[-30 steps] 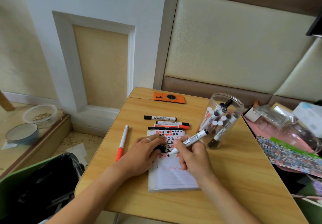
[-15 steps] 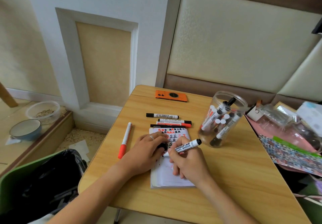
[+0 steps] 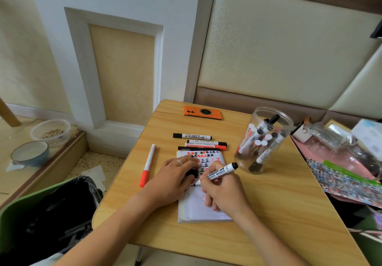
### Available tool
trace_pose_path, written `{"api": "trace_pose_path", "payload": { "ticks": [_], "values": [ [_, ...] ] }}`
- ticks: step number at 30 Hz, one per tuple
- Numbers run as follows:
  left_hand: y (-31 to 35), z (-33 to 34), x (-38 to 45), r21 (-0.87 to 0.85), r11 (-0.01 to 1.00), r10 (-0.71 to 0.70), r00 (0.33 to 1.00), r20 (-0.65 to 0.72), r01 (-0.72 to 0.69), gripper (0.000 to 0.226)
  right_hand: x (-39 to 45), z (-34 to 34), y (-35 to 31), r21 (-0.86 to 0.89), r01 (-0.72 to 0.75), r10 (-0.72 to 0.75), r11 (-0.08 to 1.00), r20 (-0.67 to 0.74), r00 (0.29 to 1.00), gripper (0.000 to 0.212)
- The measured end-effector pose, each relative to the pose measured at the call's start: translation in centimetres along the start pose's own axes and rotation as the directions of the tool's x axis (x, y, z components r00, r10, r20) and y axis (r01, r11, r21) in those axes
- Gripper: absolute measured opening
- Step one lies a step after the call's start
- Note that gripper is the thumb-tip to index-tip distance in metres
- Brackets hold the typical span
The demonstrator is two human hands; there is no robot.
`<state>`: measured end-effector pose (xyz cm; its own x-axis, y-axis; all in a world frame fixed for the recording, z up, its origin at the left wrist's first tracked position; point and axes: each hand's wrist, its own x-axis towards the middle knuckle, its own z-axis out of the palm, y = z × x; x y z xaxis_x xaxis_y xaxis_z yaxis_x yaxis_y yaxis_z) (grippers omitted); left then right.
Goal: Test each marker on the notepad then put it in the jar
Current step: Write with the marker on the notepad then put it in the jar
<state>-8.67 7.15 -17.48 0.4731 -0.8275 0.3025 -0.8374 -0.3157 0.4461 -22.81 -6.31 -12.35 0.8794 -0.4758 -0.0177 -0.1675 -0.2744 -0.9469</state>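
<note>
You are pinching a marker [image 3: 221,172] in your right hand [image 3: 224,191], left hand [image 3: 172,180] gripping its cap [image 3: 191,172] on the notepad [image 3: 203,210]; jar [image 3: 262,141] part-filled, five markers [image 3: 201,144] untested mid-frame.

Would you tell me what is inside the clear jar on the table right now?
The clear jar holds several whiteboard markers leaning at angles, white barrels with black caps; one black cap pokes above the rim. They overlap, so an exact count and the jar's bottom cannot be made out.

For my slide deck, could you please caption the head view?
Right hand tests a black marker on the notepad; left hand holds its cap.
</note>
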Motion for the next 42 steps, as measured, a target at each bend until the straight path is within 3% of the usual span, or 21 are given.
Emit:
{"api": "trace_pose_path", "payload": {
  "ticks": [3, 8, 26, 42],
  "values": [
    [0.16, -0.09, 0.03, -0.002, 1.000, 0.004, 1.000, -0.014, -0.005, 0.036, -0.24, 0.03, -0.11, -0.007, 0.014, -0.014, 1.000, 0.018, 1.000, 0.015],
    [0.10, -0.05, -0.02, 0.001, 1.000, -0.004, 1.000, -0.003, 0.004, 0.038, -0.14, 0.22, -0.05, -0.049, 0.022, -0.021, 0.999, 0.025, 0.999, 0.025],
    [0.30, -0.22, 0.00, 0.011, 1.000, 0.002, 1.000, -0.004, -0.002, 0.039, -0.16, 0.09, -0.08, -0.011, -0.002, 0.002, 1.000, -0.006, 1.000, 0.023],
    [0.54, -0.33, -0.06, 0.031, 0.999, 0.007, 1.000, -0.008, -0.006, 0.036, -0.10, 0.14, 0.25, -0.061, 0.037, -0.034, 0.997, 0.055, 0.998, 0.015]
  ]
}}
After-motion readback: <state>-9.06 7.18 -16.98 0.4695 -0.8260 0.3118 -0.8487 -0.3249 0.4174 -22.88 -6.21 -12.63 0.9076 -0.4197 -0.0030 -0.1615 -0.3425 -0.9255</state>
